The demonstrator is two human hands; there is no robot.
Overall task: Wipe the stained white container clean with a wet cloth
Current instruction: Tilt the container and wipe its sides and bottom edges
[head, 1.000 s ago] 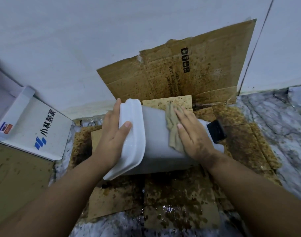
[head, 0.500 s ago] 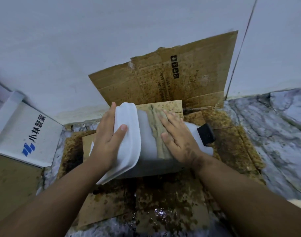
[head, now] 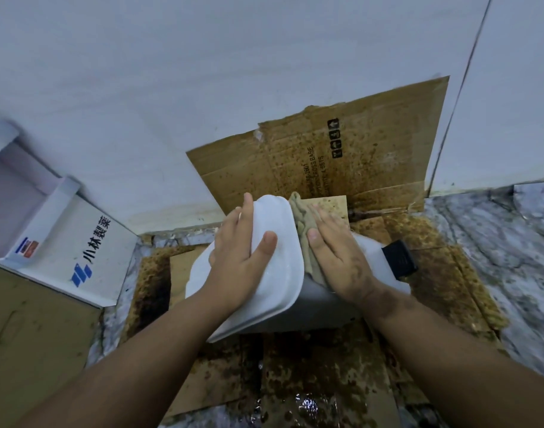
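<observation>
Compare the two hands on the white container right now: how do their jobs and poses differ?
The left hand grips the container's wide flanged end, thumb over its face and fingers behind the rim; the right hand lies flat on the side wall. The left hand touches bare plastic; the right hand presses a tan cloth against the wall. The right hand's back looks smudged dark; the left hand's does not. Both touch the container, which lies on its side.

Left hand (head: pixel 239 257) gripping; right hand (head: pixel 338 254) flat, fingers straight.
</observation>
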